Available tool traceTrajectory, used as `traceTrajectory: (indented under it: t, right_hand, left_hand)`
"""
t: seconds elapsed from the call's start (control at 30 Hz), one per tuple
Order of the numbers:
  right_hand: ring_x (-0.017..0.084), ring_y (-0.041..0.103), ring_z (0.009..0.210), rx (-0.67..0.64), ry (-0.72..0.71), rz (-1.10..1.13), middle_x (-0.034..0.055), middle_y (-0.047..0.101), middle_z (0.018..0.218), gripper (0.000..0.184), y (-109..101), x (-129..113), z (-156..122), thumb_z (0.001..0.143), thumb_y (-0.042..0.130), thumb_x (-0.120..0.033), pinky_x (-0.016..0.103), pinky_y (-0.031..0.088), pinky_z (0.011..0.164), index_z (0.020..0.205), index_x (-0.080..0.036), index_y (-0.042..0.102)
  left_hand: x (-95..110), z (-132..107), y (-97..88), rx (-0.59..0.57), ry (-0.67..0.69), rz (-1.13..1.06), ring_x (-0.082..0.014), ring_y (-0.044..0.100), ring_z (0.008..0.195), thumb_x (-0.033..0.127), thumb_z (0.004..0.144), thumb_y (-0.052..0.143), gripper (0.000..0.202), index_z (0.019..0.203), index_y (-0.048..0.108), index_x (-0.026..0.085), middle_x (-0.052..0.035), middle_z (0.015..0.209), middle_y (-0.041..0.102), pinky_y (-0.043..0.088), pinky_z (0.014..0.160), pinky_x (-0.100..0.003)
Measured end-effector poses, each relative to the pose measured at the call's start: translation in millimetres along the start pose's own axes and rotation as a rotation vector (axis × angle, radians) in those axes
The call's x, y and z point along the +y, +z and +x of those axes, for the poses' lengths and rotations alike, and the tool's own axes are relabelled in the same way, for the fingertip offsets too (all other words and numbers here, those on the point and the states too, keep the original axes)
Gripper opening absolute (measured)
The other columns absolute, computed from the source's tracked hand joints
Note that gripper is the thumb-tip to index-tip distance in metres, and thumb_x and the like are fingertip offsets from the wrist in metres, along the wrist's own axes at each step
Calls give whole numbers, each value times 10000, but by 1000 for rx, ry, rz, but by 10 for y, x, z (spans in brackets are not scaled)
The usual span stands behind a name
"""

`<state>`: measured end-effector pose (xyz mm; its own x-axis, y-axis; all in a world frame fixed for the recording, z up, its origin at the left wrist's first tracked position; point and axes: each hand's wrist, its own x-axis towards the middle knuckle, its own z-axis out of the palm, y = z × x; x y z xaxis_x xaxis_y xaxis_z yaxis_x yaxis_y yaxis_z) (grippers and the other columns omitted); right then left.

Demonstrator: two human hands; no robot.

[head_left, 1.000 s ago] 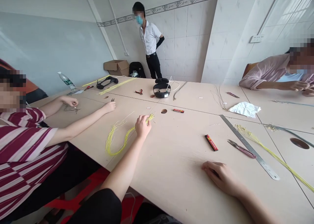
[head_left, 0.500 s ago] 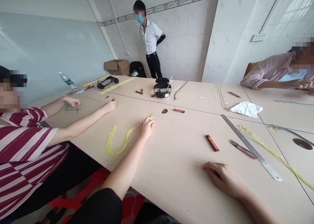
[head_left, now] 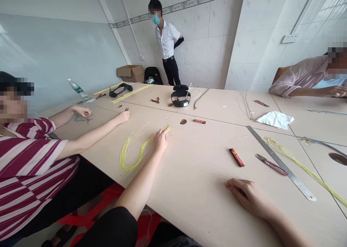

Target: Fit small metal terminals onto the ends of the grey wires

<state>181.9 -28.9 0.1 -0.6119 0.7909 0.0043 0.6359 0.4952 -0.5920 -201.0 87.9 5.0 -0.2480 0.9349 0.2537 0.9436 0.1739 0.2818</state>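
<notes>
My left hand reaches forward over a bundle of thin yellow cords. Its fingers are closed on the bundle near the end with small metal-looking fittings. From under the hand the cords curve left in a loop, with loose ends trailing on the tabletop. My right hand rests on its side on the table, fingers loosely curled and their tips close together; I see nothing in it. Nearest to it are a red and black small box and purple-handled thread snips, neither touched.
A steel ruler lies by the snips, beside more yellow cords. A white cloth, a black headset and red pliers lie farther off. A co-worker in a striped shirt sits close on the left. Round holes pierce the table.
My left hand has drawn back slightly, with its fingers tucked in more over the cords. The view has shifted a little; my right hand stays at rest.
</notes>
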Motion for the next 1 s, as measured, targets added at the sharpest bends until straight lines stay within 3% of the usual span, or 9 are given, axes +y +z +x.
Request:
traceTrajectory:
  t: [0.23, 0.43, 0.6, 0.73, 1.0]
  right_hand:
    - [165, 631, 727, -4, 3, 2, 45, 681, 833, 286, -16, -23, 9, 969, 316, -301, 279, 461, 640, 894, -221, 580]
    - [162, 627, 721, -2, 0, 8, 45, 685, 833, 298, -9, -18, 15, 970, 312, -299, 284, 465, 650, 895, -216, 587]
    - [170, 634, 740, -1, 1, 25, 59, 690, 858, 311, -6, -1, 4, 971, 310, -316, 298, 479, 662, 912, -210, 597]
    - [171, 629, 725, 7, 0, 35, 56, 690, 846, 308, 4, 11, 2, 969, 326, -322, 302, 479, 652, 909, -212, 608]
    - [163, 630, 735, 0, 1, 30, 42, 687, 849, 277, -17, 16, 5, 964, 338, -308, 284, 466, 651, 912, -220, 595]
  left_hand:
    - [29, 12, -31, -93, 14, 44, -196, 542, 1015, 204, 925, 441, 222, 932, 656, 259, -39, 1101, 615, 427, 800, -302]
    - [2, 38, -36, -161, -18, 97, -215, 494, 1126, 223, 932, 444, 178, 923, 619, 254, -52, 1226, 523, 410, 804, -320]
    - [-29, 20, 9, -90, 52, 82, -224, 507, 1120, 193, 925, 453, 161, 902, 607, 236, -74, 1232, 532, 410, 812, -338]
    - [-17, 4, 35, -20, 126, 34, -216, 546, 1052, 166, 927, 444, 158, 902, 589, 225, -76, 1131, 623, 397, 820, -341]
    - [130, -52, 27, -18, 197, -36, -186, 605, 978, 134, 925, 437, 156, 874, 561, 212, -50, 997, 696, 370, 859, -321]
